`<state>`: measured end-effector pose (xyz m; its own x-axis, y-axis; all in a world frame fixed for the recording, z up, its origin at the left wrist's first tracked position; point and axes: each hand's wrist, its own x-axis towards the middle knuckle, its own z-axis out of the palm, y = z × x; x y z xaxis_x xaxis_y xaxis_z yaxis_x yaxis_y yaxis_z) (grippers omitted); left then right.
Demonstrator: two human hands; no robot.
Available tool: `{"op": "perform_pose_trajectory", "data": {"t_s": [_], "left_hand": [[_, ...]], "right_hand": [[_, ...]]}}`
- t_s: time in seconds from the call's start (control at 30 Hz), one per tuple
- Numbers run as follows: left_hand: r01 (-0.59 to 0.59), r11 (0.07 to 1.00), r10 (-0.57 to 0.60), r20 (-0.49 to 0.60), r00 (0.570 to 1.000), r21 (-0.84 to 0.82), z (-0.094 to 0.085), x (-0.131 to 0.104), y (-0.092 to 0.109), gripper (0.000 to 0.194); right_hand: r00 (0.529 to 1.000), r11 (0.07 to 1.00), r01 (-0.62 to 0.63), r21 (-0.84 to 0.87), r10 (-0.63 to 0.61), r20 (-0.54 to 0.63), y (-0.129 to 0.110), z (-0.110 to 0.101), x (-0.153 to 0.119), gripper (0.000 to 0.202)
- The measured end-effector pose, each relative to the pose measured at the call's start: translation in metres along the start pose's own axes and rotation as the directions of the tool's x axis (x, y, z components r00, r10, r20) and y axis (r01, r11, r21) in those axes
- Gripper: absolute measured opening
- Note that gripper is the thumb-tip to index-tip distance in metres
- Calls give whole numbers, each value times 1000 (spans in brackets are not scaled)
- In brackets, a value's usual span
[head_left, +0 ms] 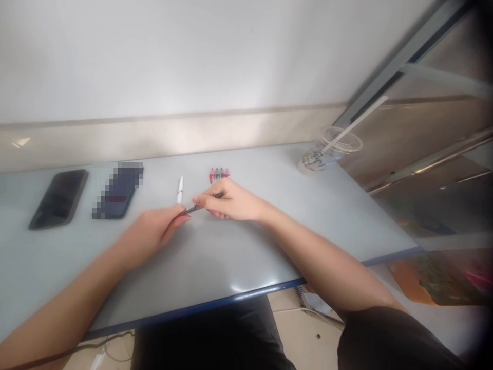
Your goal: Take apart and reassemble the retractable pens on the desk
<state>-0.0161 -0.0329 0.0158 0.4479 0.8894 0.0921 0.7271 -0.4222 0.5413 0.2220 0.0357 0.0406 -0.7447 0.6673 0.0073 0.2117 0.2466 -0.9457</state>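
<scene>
Both of my hands meet over the table, joined by a slim dark pen [191, 209]. My left hand [164, 224] pinches one end of it between thumb and fingers. The other end runs into my right hand [234, 201], whose fingers are closed around it. Just beyond my left fingertips lies a white pen [179, 189]. Behind my right hand several pens with red and dark ends [219, 173] sit side by side, their lower parts hidden by the hand.
Two phones, a dark one [59, 199] and a partly blurred-out one [123, 198], lie to the left on the pale table [239, 257]. A clear plastic cup [319, 154] with a straw stands at the back right. A wall [185, 67] rises behind; a glass panel [431, 169] flanks the right.
</scene>
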Motion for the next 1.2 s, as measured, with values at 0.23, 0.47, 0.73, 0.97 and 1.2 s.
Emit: {"op": "perform_pose_trajectory", "data": {"t_s": [0.23, 0.47, 0.73, 0.97, 1.2], "left_hand": [[-133, 799, 407, -364, 838, 587, -1, 6, 2, 31], [-92, 918, 189, -224, 956, 385, 3, 3, 12, 42], [232, 850, -89, 304, 948, -473, 4, -4, 25, 51], [181, 964, -157, 131, 979, -195, -10, 2, 11, 46], [170, 985, -169, 74, 983, 2, -12, 5, 3, 45]], "right_hand": [[940, 767, -192, 613, 324, -110, -7, 37, 8, 64], [948, 771, -238, 591, 316, -31, 5, 38, 11, 56], [967, 996, 81, 31, -86, 241, -10, -4, -6, 45], [992, 997, -46, -62, 53, 118, -9, -12, -5, 39], [999, 972, -37, -232, 38, -1, -8, -14, -7, 28]]}}
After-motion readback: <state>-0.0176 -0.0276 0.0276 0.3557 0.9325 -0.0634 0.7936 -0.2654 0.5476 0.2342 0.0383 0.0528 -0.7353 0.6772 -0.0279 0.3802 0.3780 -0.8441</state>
